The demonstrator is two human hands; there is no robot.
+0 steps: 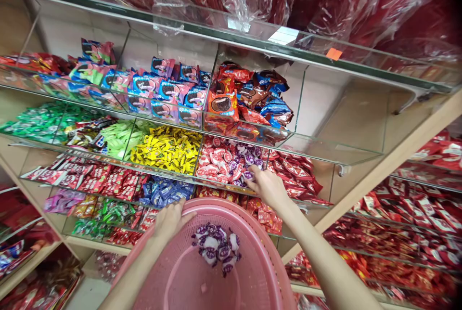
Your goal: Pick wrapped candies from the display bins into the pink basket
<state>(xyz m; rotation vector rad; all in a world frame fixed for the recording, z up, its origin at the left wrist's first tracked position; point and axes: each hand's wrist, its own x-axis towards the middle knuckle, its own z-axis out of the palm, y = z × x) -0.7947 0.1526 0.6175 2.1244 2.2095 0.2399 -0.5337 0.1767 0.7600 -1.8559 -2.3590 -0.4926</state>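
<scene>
My left hand (172,218) grips the rim of a pink plastic basket (260,252), its fingers over the edge. Inside the basket lie several purple-and-white wrapped candies (216,247). My right hand (263,184) reaches over the far rim into a shelf compartment, with its fingertips closed at a purple-wrapped candy (248,174). Around those fingertips are more purple candies (243,152), mixed with red-and-white wrapped ones (212,158).
Glass dividers separate yellow candies (168,148), green packets (36,122) and red packets (298,173). Above are packaged cookies (173,89) behind a glass lip. A wooden upright (390,156) slants at the right, beside further red-filled shelves.
</scene>
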